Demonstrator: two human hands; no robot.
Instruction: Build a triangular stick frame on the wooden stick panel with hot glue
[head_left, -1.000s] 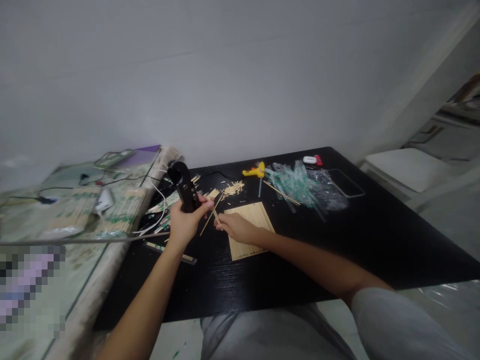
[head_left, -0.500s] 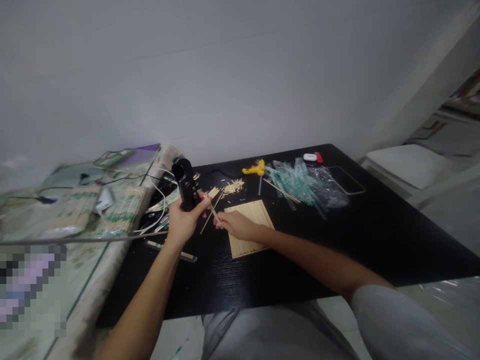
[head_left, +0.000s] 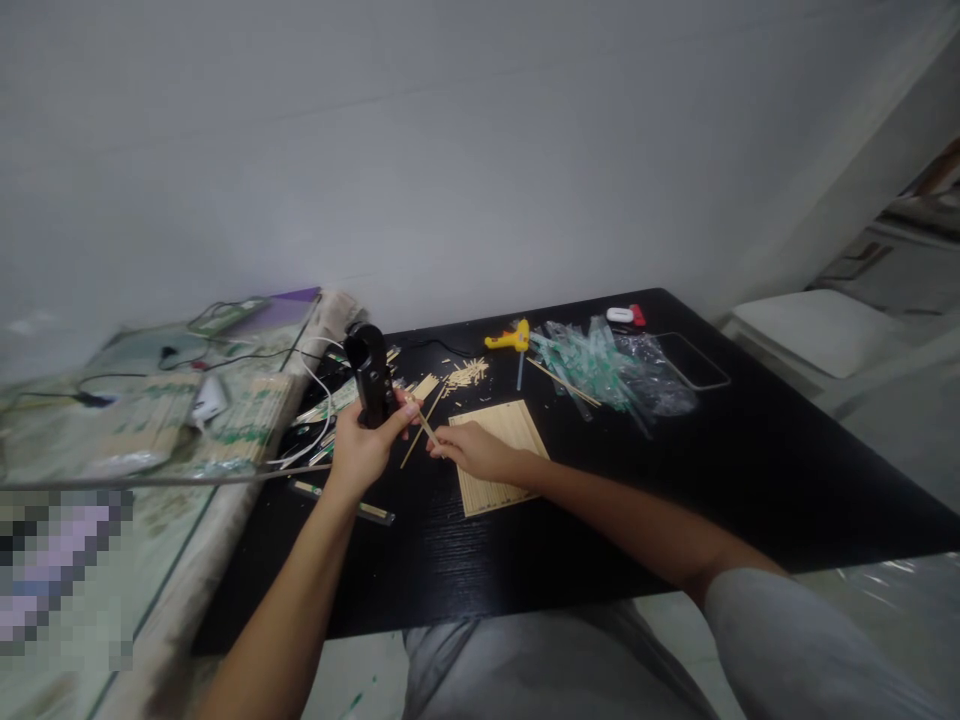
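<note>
My left hand (head_left: pixel 361 447) is closed around a black hand tool (head_left: pixel 372 382) with a rounded, hooked head pointing up; its lower end is hidden by the hand. The left thumb and fingertips also meet the upper end of a thin wooden stick (head_left: pixel 426 424), which looks like a chopstick. Its lower end is pinched in my right hand (head_left: pixel 472 449). Under the right hand lies a flat square panel of wooden sticks (head_left: pixel 501 499) set side by side. Beyond the hands is a pile of short cut stick pieces (head_left: pixel 466 375).
A yellow glue gun (head_left: pixel 510 338) lies at the back of the black table (head_left: pixel 660 480). Crumpled green-and-clear wrappers (head_left: pixel 592 362) and a dark phone-like rectangle (head_left: pixel 694 360) lie right. Packed chopsticks (head_left: pixel 244 420) sit left beside white cables (head_left: pixel 328 400).
My left hand and the black tool have dipped slightly, and the tool's head sits a little lower. The right hand and the panel look nearly the same.
</note>
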